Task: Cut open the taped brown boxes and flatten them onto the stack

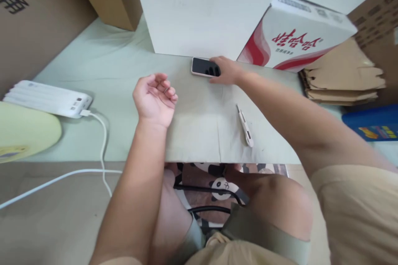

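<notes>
A smartphone (pixel 201 67) with a dark screen lies face up on the pale green table cover, close to the large white box. My right hand (pixel 226 70) grips its right end, with fingers over the far edge and the thumb at the near edge. My left hand (pixel 156 98) hovers palm up over the table, its fingers loosely curled and nothing in it. Nearer the front edge, below my right forearm, a white utility knife (pixel 245 126) rests on the cover, touched by neither hand.
A white box (pixel 205 12) and a red-and-white carton (pixel 289 37) stand at the back. Flattened cardboard (pixel 345 76) and a blue package (pixel 373 122) are at right. At left lie a white power bank (pixel 49 98) with a cable (pixel 104 140) and a yellow-green object (pixel 27 130).
</notes>
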The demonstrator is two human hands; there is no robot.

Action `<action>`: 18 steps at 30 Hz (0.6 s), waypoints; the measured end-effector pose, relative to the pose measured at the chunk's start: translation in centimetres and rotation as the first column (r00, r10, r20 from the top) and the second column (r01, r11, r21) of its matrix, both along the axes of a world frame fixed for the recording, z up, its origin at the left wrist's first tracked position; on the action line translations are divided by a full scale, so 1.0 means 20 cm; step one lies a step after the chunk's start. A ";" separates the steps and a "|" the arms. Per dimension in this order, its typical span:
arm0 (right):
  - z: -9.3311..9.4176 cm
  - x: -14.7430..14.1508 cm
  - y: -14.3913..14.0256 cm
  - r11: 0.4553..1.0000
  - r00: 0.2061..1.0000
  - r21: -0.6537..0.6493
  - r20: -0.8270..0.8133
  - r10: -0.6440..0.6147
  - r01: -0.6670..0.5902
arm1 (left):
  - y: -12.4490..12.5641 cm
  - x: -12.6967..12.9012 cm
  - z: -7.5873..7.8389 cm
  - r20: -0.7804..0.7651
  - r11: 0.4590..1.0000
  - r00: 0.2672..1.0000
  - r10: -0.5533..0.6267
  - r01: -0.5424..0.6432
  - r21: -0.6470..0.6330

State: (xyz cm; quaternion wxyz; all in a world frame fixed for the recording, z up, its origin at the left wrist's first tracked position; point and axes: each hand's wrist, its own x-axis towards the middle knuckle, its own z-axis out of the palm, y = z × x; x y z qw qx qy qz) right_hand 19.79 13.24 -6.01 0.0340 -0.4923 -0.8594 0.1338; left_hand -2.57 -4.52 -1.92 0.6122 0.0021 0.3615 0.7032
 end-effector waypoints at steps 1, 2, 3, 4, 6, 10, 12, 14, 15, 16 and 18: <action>-0.01 -0.06 0.06 1.000 0.999 -0.021 0.049 -0.006 0.007 | 0.00 -0.01 0.00 0.001 1.000 1.000 0.002 -0.002 0.006; -0.02 -0.10 0.11 0.999 0.996 -0.045 0.092 -0.013 0.018 | 0.00 -0.03 0.00 0.003 1.000 1.000 0.006 -0.006 0.011; -0.03 -0.13 0.16 0.997 0.992 -0.067 0.127 -0.017 0.026 | 0.00 -0.04 -0.01 0.006 1.000 1.000 0.005 -0.006 0.016; -0.05 -0.15 0.19 0.996 0.988 -0.084 0.153 -0.013 0.026 | -0.01 -0.06 -0.01 0.010 1.000 1.000 0.000 -0.001 0.020; -0.07 -0.16 0.25 0.996 0.984 -0.089 0.177 0.012 0.004 | -0.01 -0.09 -0.02 0.017 1.000 1.000 -0.010 0.010 0.020; -0.06 -0.16 0.27 0.997 0.975 -0.074 0.217 0.044 -0.028 | -0.02 -0.14 -0.03 0.026 1.000 1.000 -0.010 0.009 0.013; -0.03 -0.17 0.26 0.996 0.968 -0.092 0.250 0.031 -0.008 | -0.02 -0.15 -0.02 0.036 1.000 0.999 -0.008 0.007 0.018; -0.01 -0.18 0.24 0.995 0.962 -0.104 0.273 0.020 0.009 | -0.03 -0.16 -0.02 0.043 1.000 0.999 -0.007 0.006 0.023; 0.01 -0.19 0.22 0.995 0.960 -0.103 0.279 0.014 0.015 | -0.04 -0.16 -0.01 0.044 1.000 0.999 -0.007 0.006 0.022; 0.02 -0.20 0.21 0.995 0.959 -0.099 0.283 0.011 0.018 | -0.04 -0.16 -0.01 0.044 1.000 0.999 -0.006 0.005 0.020; 0.03 -0.21 0.19 0.996 0.959 -0.087 0.282 0.006 0.019 | -0.05 -0.16 0.00 0.043 1.000 0.999 0.000 -0.001 0.016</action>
